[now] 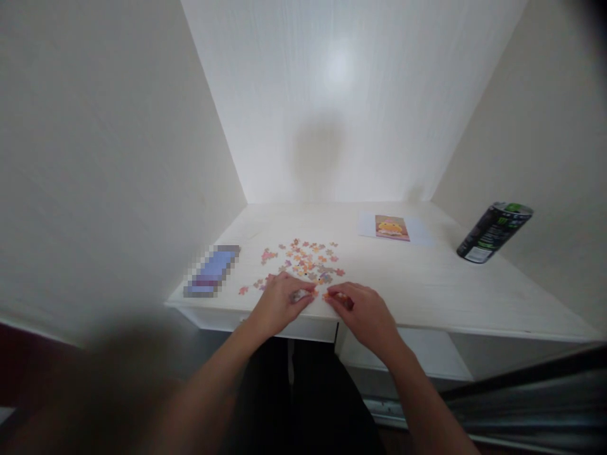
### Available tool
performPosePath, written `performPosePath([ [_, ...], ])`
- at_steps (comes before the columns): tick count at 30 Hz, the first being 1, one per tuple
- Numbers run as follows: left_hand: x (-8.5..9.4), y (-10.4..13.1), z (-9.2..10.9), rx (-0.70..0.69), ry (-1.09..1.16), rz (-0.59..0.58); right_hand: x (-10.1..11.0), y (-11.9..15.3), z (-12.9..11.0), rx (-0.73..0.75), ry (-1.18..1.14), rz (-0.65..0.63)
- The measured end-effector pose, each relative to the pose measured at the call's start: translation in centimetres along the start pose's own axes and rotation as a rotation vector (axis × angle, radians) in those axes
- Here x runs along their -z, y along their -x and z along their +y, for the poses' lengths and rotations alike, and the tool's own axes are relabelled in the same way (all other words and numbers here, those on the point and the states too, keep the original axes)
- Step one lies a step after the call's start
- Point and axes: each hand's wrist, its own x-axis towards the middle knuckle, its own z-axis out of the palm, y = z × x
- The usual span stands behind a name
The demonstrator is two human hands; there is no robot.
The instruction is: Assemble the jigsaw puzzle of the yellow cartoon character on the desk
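Near the front edge of a white desk (408,297), my two hands face each other a short way apart. My left hand (283,298) pinches a small orange-pink jigsaw piece between thumb and fingers. Opposite it, my right hand (363,308) has thumb and forefinger closed on another orange jigsaw piece (325,296). Just beyond my fingers spreads a loose cluster of jigsaw pieces (303,256) in orange, pink and grey. A few pieces look joined at the cluster's left (268,255). My fingers partly cover the held pieces.
A blurred-out phone (212,272) lies at the desk's left end. Toward the back right is a picture card (392,228) showing a yellow figure, on a pale sheet. A tall black-and-green can (493,234) stands at the right. White walls enclose the desk on three sides.
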Motion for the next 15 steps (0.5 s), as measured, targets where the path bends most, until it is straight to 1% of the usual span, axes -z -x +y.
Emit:
performPosePath([
  [3,-0.6,0.1,-0.7,-0.031,0.05,0.002,-0.3,0.0,0.2,-0.004,0.002,0.007],
  [6,-1.0,0.3,-1.2,-0.078,0.067,0.0,-0.5,0.0,0.4,0.032,0.002,0.025],
  [11,-1.1,0.3,-1.3,-0.095,0.046,0.045,-0.6,-0.4,0.2,0.129,-0.056,0.016],
  [15,-1.1,0.3,-1.2,-0.097,0.034,0.08,-0.7,-0.6,0.1,0.13,-0.026,0.031],
])
